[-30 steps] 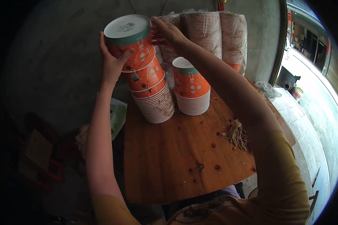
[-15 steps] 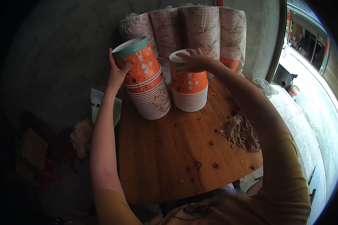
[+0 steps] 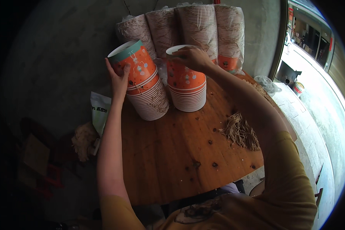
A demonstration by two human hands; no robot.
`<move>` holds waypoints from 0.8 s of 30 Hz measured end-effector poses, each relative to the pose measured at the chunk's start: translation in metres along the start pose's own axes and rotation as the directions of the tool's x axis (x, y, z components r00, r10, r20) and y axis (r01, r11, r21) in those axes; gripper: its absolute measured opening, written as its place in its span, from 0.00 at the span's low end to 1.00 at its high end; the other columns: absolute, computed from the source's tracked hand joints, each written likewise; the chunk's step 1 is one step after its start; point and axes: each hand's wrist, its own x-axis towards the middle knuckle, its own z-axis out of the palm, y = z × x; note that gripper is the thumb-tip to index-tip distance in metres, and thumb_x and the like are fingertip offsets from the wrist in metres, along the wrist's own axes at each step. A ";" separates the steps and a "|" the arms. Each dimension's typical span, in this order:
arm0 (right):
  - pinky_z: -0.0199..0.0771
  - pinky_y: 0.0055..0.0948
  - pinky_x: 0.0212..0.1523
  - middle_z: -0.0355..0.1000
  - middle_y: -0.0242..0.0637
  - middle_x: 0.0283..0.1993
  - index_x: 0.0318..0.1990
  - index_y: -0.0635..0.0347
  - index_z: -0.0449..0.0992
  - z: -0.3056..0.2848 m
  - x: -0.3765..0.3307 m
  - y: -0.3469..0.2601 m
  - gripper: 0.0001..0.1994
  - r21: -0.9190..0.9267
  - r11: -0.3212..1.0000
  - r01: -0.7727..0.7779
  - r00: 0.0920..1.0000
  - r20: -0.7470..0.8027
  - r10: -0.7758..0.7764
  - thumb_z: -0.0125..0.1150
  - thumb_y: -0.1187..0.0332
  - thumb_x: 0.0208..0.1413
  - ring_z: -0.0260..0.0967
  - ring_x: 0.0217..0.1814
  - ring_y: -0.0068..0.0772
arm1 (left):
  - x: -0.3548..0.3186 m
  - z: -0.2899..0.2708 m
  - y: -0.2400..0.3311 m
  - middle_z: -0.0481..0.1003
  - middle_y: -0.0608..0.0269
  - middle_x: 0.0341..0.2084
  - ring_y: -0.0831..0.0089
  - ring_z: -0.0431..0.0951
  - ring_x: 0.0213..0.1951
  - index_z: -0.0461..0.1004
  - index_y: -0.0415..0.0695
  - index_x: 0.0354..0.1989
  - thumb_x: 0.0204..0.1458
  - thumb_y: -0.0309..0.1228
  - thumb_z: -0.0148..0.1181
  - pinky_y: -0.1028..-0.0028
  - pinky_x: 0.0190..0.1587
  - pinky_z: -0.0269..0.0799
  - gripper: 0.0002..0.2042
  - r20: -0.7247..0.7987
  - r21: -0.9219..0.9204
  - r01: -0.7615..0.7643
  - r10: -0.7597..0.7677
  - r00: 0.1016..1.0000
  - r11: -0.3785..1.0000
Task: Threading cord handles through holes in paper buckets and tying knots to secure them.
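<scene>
Two nested stacks of orange paper buckets stand on the wooden table, white rims packed together low down. The left stack (image 3: 148,103) leans, and its top bucket (image 3: 142,69) has a teal band at the upper end. Against that bucket's left side my left hand (image 3: 119,78) is wrapped, thumb in front. My right hand (image 3: 195,58) bends over the upper edge of the right stack's top bucket (image 3: 186,78), with some fingertips hidden. A narrow orange strip shows between this bucket's rim and the rims beneath it.
Plastic-wrapped bucket stacks (image 3: 197,32) line the wall at the back. A bundle of tan cord (image 3: 241,132) lies on the table (image 3: 168,161) at right. Clear plastic (image 3: 267,85) sits at the far right edge, and a white-green bag (image 3: 99,111) beyond the left edge.
My right hand has gone from spread fingers over the right stack to a grip on its top bucket, which sits slightly higher above the rims. My left hand keeps its hold. The view has shifted slightly.
</scene>
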 end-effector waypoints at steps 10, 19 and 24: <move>0.70 0.34 0.52 0.73 0.40 0.51 0.50 0.49 0.76 -0.092 0.005 -0.030 0.17 0.026 0.992 0.120 0.918 -0.383 -0.101 0.60 0.57 0.54 0.70 0.53 0.42 | -0.065 0.052 0.071 0.62 0.50 0.58 0.61 0.62 0.61 0.57 0.39 0.62 0.62 0.39 0.48 0.66 0.63 0.56 0.24 -0.186 -0.207 -0.301 0.264 0.946 0.931; 0.61 0.38 0.61 0.63 0.41 0.61 0.57 0.53 0.70 -0.122 -0.153 -0.051 0.23 0.319 0.879 0.355 0.894 -0.391 -0.219 0.55 0.53 0.58 0.57 0.66 0.40 | -0.100 0.076 0.139 0.66 0.56 0.57 0.67 0.68 0.58 0.61 0.39 0.60 0.61 0.36 0.48 0.66 0.61 0.62 0.21 0.438 -0.844 0.446 -0.096 0.894 0.297; 0.71 0.37 0.51 0.74 0.40 0.46 0.47 0.56 0.76 -0.123 -0.219 0.039 0.12 0.178 0.959 -0.221 0.973 -0.029 0.229 0.54 0.64 0.58 0.71 0.50 0.38 | -0.146 0.048 0.142 0.71 0.59 0.50 0.71 0.70 0.53 0.64 0.39 0.57 0.61 0.32 0.48 0.70 0.55 0.65 0.17 0.393 -0.594 0.433 -0.225 0.891 0.678</move>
